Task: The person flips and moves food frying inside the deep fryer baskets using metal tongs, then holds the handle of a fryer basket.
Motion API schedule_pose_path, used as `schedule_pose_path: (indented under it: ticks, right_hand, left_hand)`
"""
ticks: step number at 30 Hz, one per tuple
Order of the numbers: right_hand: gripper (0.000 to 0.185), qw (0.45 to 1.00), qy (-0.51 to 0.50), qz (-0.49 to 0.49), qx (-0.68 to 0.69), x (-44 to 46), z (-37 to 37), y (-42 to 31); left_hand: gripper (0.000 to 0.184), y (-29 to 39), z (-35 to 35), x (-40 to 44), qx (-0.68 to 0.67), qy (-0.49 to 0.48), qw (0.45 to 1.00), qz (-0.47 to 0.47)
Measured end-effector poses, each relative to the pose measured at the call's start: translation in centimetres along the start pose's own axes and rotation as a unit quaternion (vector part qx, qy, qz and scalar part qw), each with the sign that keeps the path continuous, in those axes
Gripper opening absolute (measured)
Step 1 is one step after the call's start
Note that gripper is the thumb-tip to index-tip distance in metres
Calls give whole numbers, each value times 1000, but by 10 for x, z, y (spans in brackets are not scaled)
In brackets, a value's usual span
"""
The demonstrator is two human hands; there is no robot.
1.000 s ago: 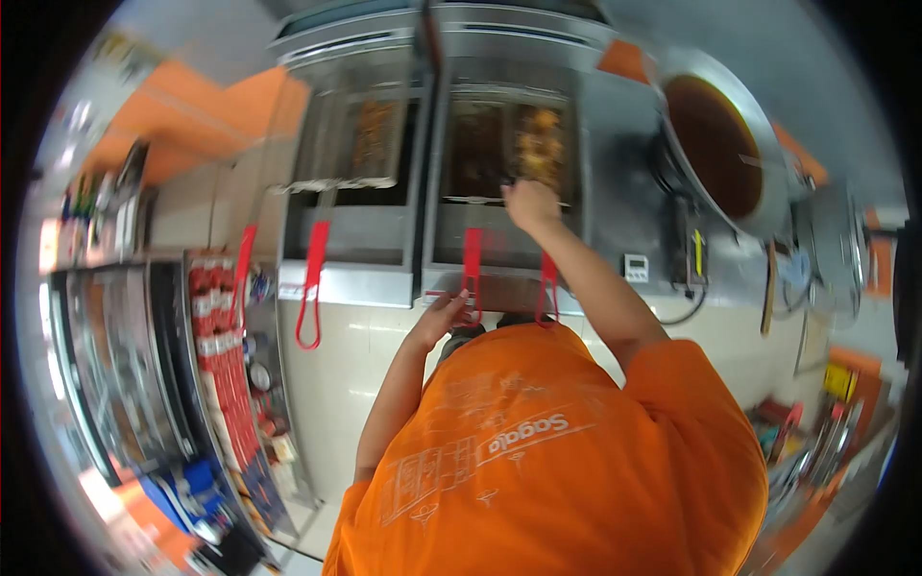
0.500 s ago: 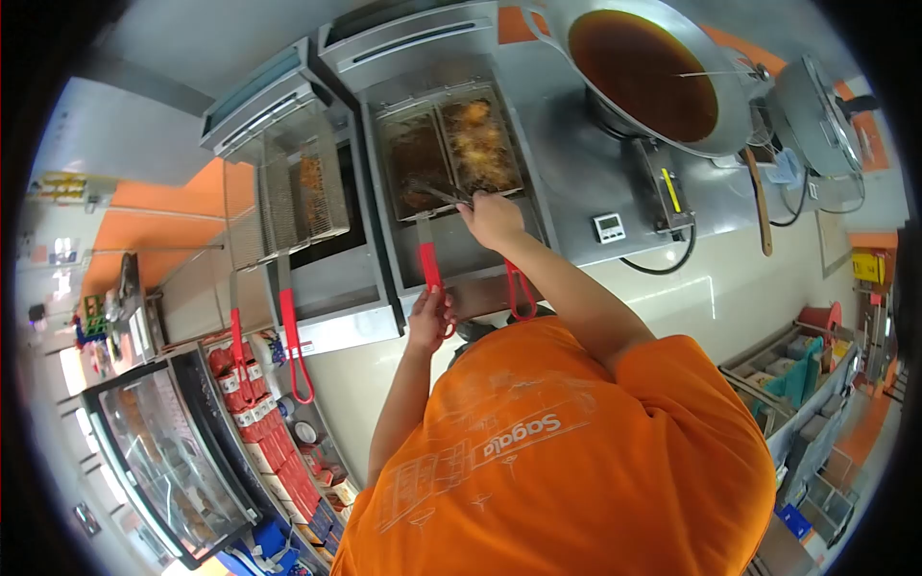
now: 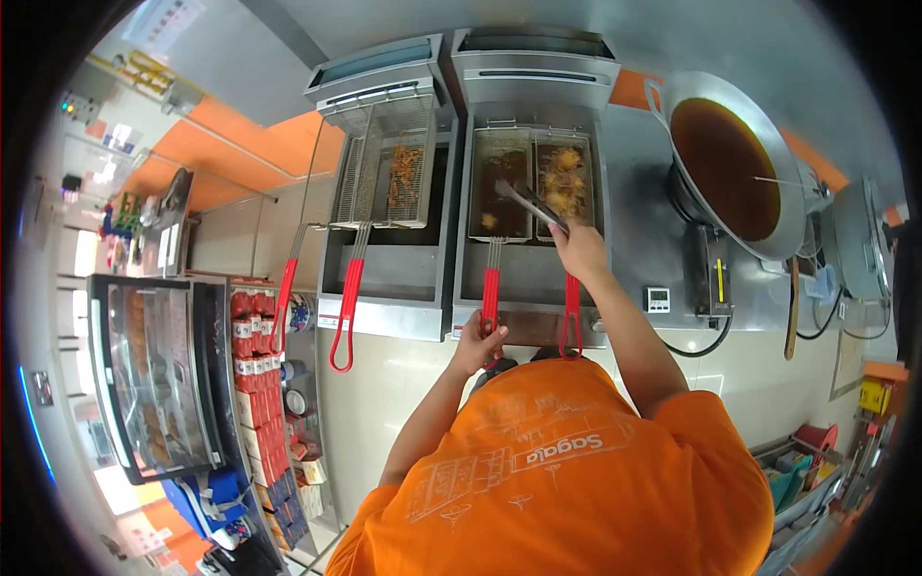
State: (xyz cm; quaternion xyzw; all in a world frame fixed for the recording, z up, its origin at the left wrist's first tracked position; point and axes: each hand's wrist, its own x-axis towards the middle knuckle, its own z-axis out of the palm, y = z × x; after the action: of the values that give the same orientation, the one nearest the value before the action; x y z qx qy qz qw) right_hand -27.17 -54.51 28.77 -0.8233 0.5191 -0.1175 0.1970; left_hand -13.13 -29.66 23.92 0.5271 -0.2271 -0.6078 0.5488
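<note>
My left hand [image 3: 477, 344] is closed around the red handle [image 3: 491, 293] of a fryer basket [image 3: 501, 182] sunk in dark oil. One small golden piece shows near that basket's front end. With my right hand [image 3: 580, 252] I grip metal tongs [image 3: 526, 200], their tips over the oil in the same basket. Beside it, a second basket holds bubbling golden fried pieces [image 3: 565, 182]. This second basket's red handle [image 3: 572, 312] hangs just below my right wrist, and I cannot see any fingers on it.
Two baskets stand raised over the left fryer [image 3: 327, 307], one with orange crumbs [image 3: 401, 178]. On the right are a large wok [image 3: 735, 163] of brown liquid, a timer [image 3: 657, 300] and a wooden handle [image 3: 792, 307]. A glass display case [image 3: 154, 374] stands at lower left.
The view has turned and shifted, so the fryers appear farther right and more upright. The tongs still reach over the left basket, and my left hand stays on its handle.
</note>
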Motion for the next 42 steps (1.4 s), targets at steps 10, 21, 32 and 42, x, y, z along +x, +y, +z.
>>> schedule_pose_path:
  ticks: [10, 21, 32, 42]
  right_hand:
    - [40, 996, -4, -58, -75, 16, -28, -17]
    - [27, 955, -129, -225, -143, 27, -7, -30]
    - [26, 957, -137, -204, -155, 43, 24, -27]
    - [36, 990, -104, 28, -90, 49, 9, -26]
  left_hand:
    - [39, 2, 3, -29, -23, -14, 1000, 9]
    - [42, 1, 4, -31, -30, -20, 999, 1]
    - [41, 2, 8, -29, -25, -7, 1000, 5]
    - [40, 3, 6, -27, -34, -14, 999, 2]
